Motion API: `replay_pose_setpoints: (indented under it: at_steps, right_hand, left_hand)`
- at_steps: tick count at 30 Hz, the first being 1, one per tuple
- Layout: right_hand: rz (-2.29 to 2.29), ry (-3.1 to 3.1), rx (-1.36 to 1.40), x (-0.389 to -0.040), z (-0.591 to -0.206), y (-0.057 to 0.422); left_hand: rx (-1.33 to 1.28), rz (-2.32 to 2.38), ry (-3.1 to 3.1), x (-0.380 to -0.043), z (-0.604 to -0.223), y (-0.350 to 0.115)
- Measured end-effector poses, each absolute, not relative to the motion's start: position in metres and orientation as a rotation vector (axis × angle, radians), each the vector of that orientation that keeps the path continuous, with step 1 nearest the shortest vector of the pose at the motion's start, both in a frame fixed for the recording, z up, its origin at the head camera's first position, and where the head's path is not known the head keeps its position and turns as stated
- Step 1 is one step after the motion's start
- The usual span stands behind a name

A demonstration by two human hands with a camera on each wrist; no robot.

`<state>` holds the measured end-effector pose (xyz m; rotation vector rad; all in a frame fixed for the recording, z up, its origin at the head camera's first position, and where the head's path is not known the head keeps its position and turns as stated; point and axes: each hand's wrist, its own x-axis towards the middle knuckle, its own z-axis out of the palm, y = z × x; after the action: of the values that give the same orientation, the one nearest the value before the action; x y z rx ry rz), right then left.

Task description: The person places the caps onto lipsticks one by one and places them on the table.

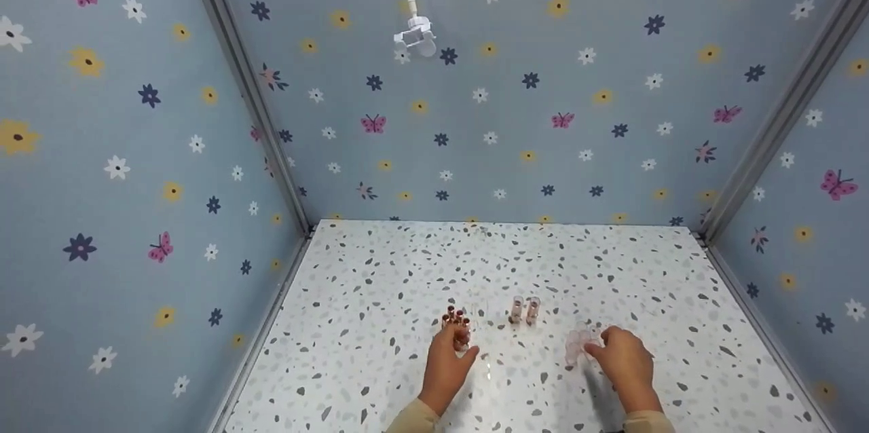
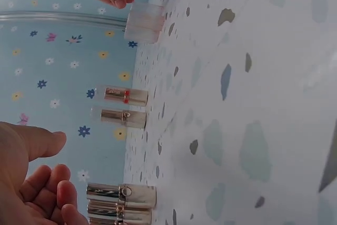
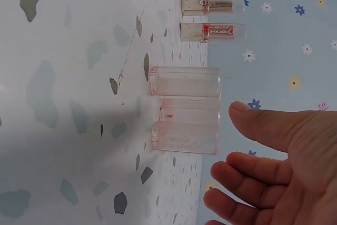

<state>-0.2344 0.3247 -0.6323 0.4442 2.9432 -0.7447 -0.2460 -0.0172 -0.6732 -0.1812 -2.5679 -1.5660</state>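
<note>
Several rose-gold lipstick tubes [image 1: 451, 311] stand upright in a tight cluster left of the middle of the table. My left hand [image 1: 448, 362] is right beside them, fingers loosely bent and nothing between them; the hand covers part of the cluster in the head view. To the right, several clear pinkish lipstick caps [image 1: 576, 346] stand grouped together. My right hand [image 1: 626, 362] is next to these caps, its thumb and fingers apart and holding nothing in the right wrist view. Between the hands stand two lipsticks with clear caps [image 3: 213, 6], side by side; one bears red marking.
White speckled tabletop [image 1: 366, 365] spreads around everything. Flower-patterned walls [image 1: 475, 107] enclose it at the back and both sides, with grey metal posts [image 1: 254, 100] in the corners. A white clamp [image 1: 416, 36] hangs on a cable before the back wall, well above the table.
</note>
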Motion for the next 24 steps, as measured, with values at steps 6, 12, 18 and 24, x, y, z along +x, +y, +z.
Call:
replay_pose_setpoints:
  at_steps: [6, 12, 18, 24]
  right_hand:
    - [-0.719, 2.926, 0.485, -0.238, -0.640, 0.325]
    - [-0.742, 2.915, 0.497, -0.238, -0.645, 0.325]
    - [-0.756, 2.938, 0.484, -0.238, -0.648, 0.324]
    - [-0.752, 2.954, 0.509, -0.237, -0.645, 0.321]
  left_hand:
    - [-0.087, -1.506, -2.563, -0.250, -0.689, -0.024]
    - [0.057, -1.405, -2.655, -0.259, -0.703, -0.025]
    - [0.068, -1.346, -2.673, -0.266, -0.710, -0.024]
    - [0.100, -1.351, -2.662, -0.270, -0.711, -0.022]
